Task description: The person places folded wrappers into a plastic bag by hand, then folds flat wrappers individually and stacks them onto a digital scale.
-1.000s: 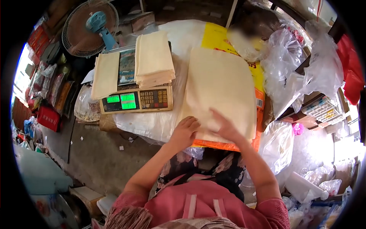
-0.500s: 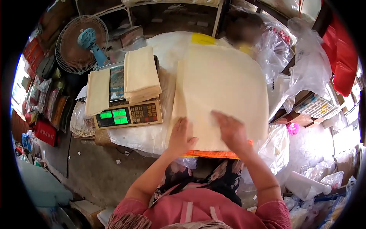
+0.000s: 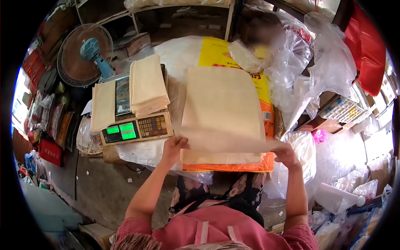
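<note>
A thin cream sheet [image 3: 229,142] stretches between my hands near the front edge of the table, its raised part blurred by motion. My left hand [image 3: 172,149] is closed on its left end, and my right hand [image 3: 286,154] pinches the right end. Beneath it lies a larger flat cream sheet or layer of sheets [image 3: 223,98], spread over a yellow and orange printed sack [image 3: 267,112]. To the left stands a digital scale [image 3: 137,128] with green lit displays, bearing a folded cream stack [image 3: 150,83] and another folded cream piece [image 3: 103,104].
A fan [image 3: 85,54] stands at the back left. Clear plastic bags [image 3: 291,62] hang and lie along the right, with a red plastic sheet [image 3: 364,50] beyond them. A clear packet [image 3: 246,57] rests at the sack's far end. A blurred person [image 3: 260,31] is behind.
My hands were spread flat over the wide sheet; now they are farther apart and grip a sheet by its ends. The far part has come nearer, uncovering the yellow sack.
</note>
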The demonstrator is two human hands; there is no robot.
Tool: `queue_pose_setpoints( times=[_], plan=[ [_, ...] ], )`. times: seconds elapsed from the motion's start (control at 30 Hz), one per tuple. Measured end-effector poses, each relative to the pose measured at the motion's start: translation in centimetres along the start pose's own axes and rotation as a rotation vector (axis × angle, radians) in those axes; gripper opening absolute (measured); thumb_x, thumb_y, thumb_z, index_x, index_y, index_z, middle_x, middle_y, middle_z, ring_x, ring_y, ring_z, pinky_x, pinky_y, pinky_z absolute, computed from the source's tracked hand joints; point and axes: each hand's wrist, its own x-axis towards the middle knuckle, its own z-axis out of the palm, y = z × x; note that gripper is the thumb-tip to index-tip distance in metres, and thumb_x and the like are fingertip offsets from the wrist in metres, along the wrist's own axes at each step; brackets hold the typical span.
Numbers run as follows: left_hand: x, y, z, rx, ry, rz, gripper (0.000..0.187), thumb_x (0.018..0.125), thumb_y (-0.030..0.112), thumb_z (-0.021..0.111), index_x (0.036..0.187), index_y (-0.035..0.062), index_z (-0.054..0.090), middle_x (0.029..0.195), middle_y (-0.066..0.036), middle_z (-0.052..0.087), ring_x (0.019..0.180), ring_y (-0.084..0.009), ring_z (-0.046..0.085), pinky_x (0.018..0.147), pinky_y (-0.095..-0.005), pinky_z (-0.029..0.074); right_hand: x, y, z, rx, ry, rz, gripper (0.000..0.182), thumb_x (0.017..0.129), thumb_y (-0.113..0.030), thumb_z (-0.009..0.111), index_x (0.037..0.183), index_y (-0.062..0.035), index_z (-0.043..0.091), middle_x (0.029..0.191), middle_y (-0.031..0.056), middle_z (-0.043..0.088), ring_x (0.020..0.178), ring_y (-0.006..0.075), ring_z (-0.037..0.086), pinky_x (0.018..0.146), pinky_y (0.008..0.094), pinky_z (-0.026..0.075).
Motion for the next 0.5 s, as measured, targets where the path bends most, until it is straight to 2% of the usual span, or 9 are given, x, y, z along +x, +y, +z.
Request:
queue_pose_setpoints(
  times=[0.03,0.07,0.13,0.17,0.27,0.3,0.37,0.47,0.5],
  plan=[
    [1.0,0.1,0.1,0.09,0.045,0.096,0.02,0.086,0.019,0.062,0.089,-0.0002,0.06,0.076,-0.005,0.062,0.068,-0.0117,0.057,0.062,-0.0265,0.047,0.2,0.9,0.2,-0.069,0.048,-0.012,0.05,0.081,-0.012,0.067,0.124,0.0062,0.05,0.113,0.0135,0.062,0.107,0.0232,0.058,0.092,0.0337,0.045],
    [1.9,0.4,0.4,0.206,0.117,0.126,0.02,0.086,0.019,0.062,0.09,-0.0001,0.059,0.074,-0.006,0.062,0.066,-0.0127,0.057,0.062,-0.0268,0.047,1.2,1.7,0.9,-0.146,0.27,0.165,0.049,0.077,-0.012,0.07,0.12,0.0046,0.053,0.111,0.01,0.062,0.1,0.0212,0.06,0.085,0.0325,0.047],
    [3.4,1.2,1.4,0.431,0.264,0.191,0.019,0.086,0.019,0.062,0.091,0.0001,0.059,0.069,-0.008,0.06,0.062,-0.0147,0.056,0.061,-0.0274,0.046,4.3,4.6,0.2,-0.296,0.464,0.144,0.051,0.075,-0.015,0.073,0.118,0.0021,0.054,0.106,0.0106,0.064,0.093,0.0175,0.062,0.079,0.0308,0.049],
    [3.2,2.4,2.7,0.551,0.376,0.225,0.03,0.083,0.02,0.065,0.104,0.0013,0.056,0.084,-0.015,0.061,0.075,-0.0223,0.059,0.068,-0.0347,0.048,5.5,5.3,0.3,-0.384,0.525,0.17,0.05,0.075,-0.015,0.072,0.119,0.0014,0.053,0.105,0.0122,0.065,0.093,0.0189,0.062,0.08,0.0315,0.049],
    [3.4,2.2,3.8,1.139,0.456,0.831,0.046,0.079,0.023,0.068,0.116,0.0025,0.052,0.113,-0.02,0.055,0.1,-0.0331,0.055,0.084,-0.042,0.045,8.5,8.0,-0.3,-0.646,0.677,0.186,0.049,0.076,-0.015,0.07,0.119,-0.0003,0.052,0.102,0.0168,0.065,0.093,0.0243,0.064,0.08,0.0349,0.049],
    [3.2,2.0,3.9,1.18,0.13,0.682,0.06,0.079,0.032,0.066,0.128,0.0056,0.045,0.13,-0.02,0.044,0.118,-0.0386,0.041,0.098,-0.0478,0.036,9.1,10.0,-1.0,-0.735,0.704,0.156,0.05,0.075,-0.015,0.069,0.119,-0.0004,0.052,0.1,0.0182,0.065,0.094,0.0268,0.063,0.081,0.0367,0.049],
    [2.3,1.0,4.5,1.325,-0.019,0.689,0.063,0.081,0.038,0.063,0.13,0.006,0.043,0.133,-0.018,0.042,0.124,-0.037,0.037,0.103,-0.0508,0.029,9.6,10.1,-0.4,-0.843,0.735,0.164,0.051,0.077,-0.015,0.066,0.122,0.0003,0.05,0.109,0.0222,0.061,0.101,0.0386,0.058,0.084,0.0436,0.047],
    [2.4,-0.6,4.3,1.371,-0.11,0.648,0.065,0.084,0.046,0.058,0.133,0.0071,0.04,0.139,-0.017,0.037,0.132,-0.0354,0.028,0.108,-0.0545,0.019,9.5,5.8,3.4,-1.05,0.769,0.308,0.055,0.078,-0.015,0.065,0.128,-0.0009,0.046,0.127,0.0232,0.05,0.113,0.04,0.051,0.089,0.0421,0.045],
    [2.6,-1.1,4.2,1.358,-0.127,0.631,0.066,0.085,0.048,0.056,0.134,0.0075,0.04,0.141,-0.016,0.035,0.135,-0.035,0.025,0.109,-0.0555,0.015,9.2,5.4,4.5,-1.267,0.714,0.176,0.058,0.082,-0.018,0.06,0.134,-0.0036,0.039,0.139,0.0228,0.036,0.126,0.0403,0.038,0.099,0.0451,0.038]
  ],
)
